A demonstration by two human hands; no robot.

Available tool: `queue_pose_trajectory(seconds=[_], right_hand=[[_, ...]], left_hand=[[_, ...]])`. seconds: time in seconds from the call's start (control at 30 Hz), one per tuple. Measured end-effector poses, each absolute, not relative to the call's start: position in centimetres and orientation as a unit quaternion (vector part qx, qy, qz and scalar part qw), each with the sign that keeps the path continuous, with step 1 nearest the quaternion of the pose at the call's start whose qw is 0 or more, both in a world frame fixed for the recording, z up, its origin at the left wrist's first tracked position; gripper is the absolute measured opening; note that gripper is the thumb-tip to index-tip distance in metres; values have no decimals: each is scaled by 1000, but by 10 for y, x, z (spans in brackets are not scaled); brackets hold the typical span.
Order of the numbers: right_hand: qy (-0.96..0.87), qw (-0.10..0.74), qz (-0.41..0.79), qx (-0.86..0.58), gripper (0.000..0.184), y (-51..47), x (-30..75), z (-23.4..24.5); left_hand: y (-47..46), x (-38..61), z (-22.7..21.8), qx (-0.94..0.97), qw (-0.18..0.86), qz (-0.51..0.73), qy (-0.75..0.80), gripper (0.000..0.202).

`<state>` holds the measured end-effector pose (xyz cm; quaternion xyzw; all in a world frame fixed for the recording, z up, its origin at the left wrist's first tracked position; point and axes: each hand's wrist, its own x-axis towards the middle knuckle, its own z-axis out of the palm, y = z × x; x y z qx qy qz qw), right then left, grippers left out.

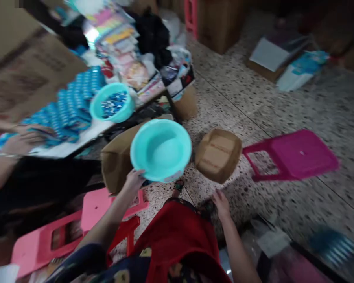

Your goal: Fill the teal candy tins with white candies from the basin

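My left hand (135, 180) grips the near rim of a turquoise plastic basin (165, 151), which looks empty and is held out in front of me above the floor. My right hand (222, 202) hangs free with its fingers apart, just short of a low open cardboard box (218, 155) on the floor. Behind my basin, a second turquoise basin (98, 104) stands on the table with many small blue and white pieces in it.
Stacked blue packs (73, 102) line the table beside a co-worker's hands (20, 141). A magenta stool (303, 155) lies to the right, with pink stools (96, 206) at lower left. A brown carton (118, 157) stands behind the basin. Goods (126, 47) are piled at the back.
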<state>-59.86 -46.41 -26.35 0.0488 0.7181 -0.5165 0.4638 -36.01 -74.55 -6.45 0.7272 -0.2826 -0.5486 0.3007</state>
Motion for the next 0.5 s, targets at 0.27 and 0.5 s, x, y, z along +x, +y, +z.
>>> queue_pose_trajectory(seconds=[0.27, 0.5], right_hand=[[649, 499, -566, 96, 79, -487, -621, -219], [665, 422, -566, 245, 62, -426, -596, -223]], left_hand=[[-746, -433, -80, 673, 305, -624, -253, 30], [-741, -541, -122, 641, 197, -672, -313, 30]])
